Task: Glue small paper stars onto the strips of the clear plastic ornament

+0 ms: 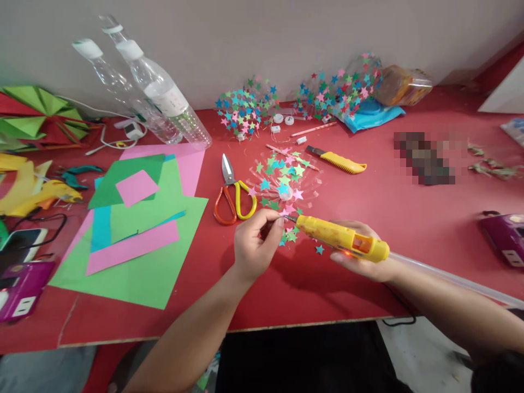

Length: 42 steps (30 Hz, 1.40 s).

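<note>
Red surface (426,229). Clear plastic piece (285,193): many stars on, outer strips partly bare. Lies at 1 o'clock from left hand (254,245), apparently pinching a small pink star (282,214); 10 o'clock from right hand (370,268), gripping yellow glue gun (335,234). Scissors (228,173): 9 o'clock of piece.

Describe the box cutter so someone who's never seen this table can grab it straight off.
On the red table, just beyond the held yellow glue gun, lies the box cutter, its dark end pointing left. Unlike the two-looped scissors, it has a single, ridged yellow handle.
</note>
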Each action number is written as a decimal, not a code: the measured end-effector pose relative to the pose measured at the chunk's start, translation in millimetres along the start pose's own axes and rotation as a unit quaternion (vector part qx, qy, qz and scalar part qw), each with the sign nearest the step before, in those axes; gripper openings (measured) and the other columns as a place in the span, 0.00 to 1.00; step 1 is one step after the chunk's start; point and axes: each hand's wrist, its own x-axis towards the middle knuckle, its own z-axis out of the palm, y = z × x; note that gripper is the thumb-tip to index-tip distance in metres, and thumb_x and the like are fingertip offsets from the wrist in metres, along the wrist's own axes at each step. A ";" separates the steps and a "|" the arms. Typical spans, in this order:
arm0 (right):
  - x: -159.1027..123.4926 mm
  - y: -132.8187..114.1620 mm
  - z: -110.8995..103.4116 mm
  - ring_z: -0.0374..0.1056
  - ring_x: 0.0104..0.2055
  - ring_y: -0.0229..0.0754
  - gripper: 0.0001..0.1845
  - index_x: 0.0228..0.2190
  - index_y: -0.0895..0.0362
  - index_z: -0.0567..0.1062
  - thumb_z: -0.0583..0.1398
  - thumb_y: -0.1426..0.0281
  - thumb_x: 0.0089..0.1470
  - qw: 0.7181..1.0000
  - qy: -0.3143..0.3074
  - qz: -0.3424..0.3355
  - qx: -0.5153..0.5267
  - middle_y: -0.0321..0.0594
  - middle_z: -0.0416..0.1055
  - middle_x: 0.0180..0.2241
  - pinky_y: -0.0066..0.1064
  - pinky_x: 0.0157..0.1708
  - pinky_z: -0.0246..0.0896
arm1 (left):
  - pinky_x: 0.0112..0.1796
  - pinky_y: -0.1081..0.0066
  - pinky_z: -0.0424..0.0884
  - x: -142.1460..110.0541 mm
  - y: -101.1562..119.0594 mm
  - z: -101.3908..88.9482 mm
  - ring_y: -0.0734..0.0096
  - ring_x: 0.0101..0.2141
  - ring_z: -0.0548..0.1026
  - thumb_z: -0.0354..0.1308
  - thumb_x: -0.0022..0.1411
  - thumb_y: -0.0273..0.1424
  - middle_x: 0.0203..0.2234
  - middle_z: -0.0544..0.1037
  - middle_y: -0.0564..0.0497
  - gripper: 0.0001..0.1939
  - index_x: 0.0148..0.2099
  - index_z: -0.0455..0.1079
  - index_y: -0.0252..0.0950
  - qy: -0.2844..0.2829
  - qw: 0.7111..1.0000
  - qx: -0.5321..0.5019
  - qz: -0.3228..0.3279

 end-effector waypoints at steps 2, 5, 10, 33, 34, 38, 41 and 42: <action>0.7 -1.4 -0.9 0.65 0.27 0.38 0.10 0.30 0.52 0.67 0.53 0.61 0.61 1.000 0.001 -0.001 0.032 0.34 0.68 0.26 0.31 0.28 0.65 | 0.19 0.79 0.57 0.2 0.9 -0.2 0.81 0.17 0.60 0.54 0.64 0.28 0.16 0.63 0.59 0.09 0.30 0.67 0.36 0.004 1.000 0.019 0.013; 1.6 -4.0 -1.7 0.63 0.26 0.38 0.10 0.29 0.52 0.66 0.53 0.62 0.62 1.000 -0.002 0.006 0.027 0.34 0.67 0.25 0.32 0.27 0.62 | 0.21 0.78 0.58 0.4 0.0 -1.3 0.81 0.18 0.61 0.54 0.64 0.27 0.17 0.65 0.58 0.08 0.30 0.68 0.36 0.011 0.994 0.083 0.064; 0.6 -3.3 -0.3 0.59 0.25 0.39 0.13 0.26 0.53 0.65 0.53 0.63 0.61 0.997 0.016 -0.049 -0.059 0.35 0.64 0.22 0.34 0.26 0.57 | 0.23 0.76 0.58 2.2 -7.0 -6.1 0.79 0.17 0.62 0.56 0.60 0.22 0.16 0.67 0.58 0.04 0.35 0.70 0.35 0.022 0.946 0.219 0.239; -9.2 64.5 -47.2 0.70 0.39 0.47 0.14 0.41 0.58 0.71 0.59 0.69 0.51 0.913 -0.090 0.227 -0.325 0.47 0.70 0.41 0.38 0.40 0.65 | 0.18 0.80 0.52 -8.0 3.2 8.9 0.84 0.16 0.57 0.53 0.67 0.32 0.14 0.62 0.61 0.08 0.35 0.68 0.35 -0.195 0.923 -0.265 -0.200; -8.4 61.9 -47.2 0.70 0.40 0.48 0.14 0.42 0.58 0.71 0.60 0.67 0.53 0.910 -0.080 0.213 -0.346 0.47 0.71 0.42 0.39 0.40 0.65 | 0.17 0.80 0.51 -7.4 2.2 8.9 0.84 0.15 0.56 0.53 0.66 0.33 0.14 0.62 0.61 0.08 0.35 0.68 0.35 -0.198 0.915 -0.278 -0.216; 2.6 31.0 -45.7 0.69 0.42 0.50 0.09 0.39 0.57 0.72 0.58 0.66 0.59 0.919 0.017 0.081 -0.386 0.46 0.73 0.39 0.40 0.41 0.63 | 0.16 0.81 0.49 -5.7 -1.3 9.4 0.84 0.15 0.55 0.54 0.65 0.33 0.13 0.62 0.61 0.08 0.34 0.67 0.35 -0.202 0.888 -0.314 -0.268; 14.9 0.0 -36.9 0.68 0.37 0.43 0.03 0.36 0.57 0.71 0.57 0.72 0.60 0.948 0.048 -0.058 -0.308 0.43 0.73 0.35 0.35 0.38 0.63 | 0.15 0.82 0.49 -4.8 -2.0 9.9 0.85 0.14 0.54 0.54 0.64 0.33 0.12 0.63 0.62 0.08 0.32 0.66 0.35 -0.207 0.876 -0.323 -0.293; 18.6 -7.9 -32.8 0.67 0.37 0.42 0.02 0.37 0.58 0.71 0.58 0.73 0.60 0.950 0.042 -0.095 -0.293 0.43 0.73 0.35 0.35 0.38 0.64 | 0.15 0.82 0.49 -4.4 -1.6 9.9 0.85 0.14 0.53 0.54 0.64 0.33 0.12 0.62 0.62 0.08 0.32 0.66 0.35 -0.209 0.872 -0.324 -0.302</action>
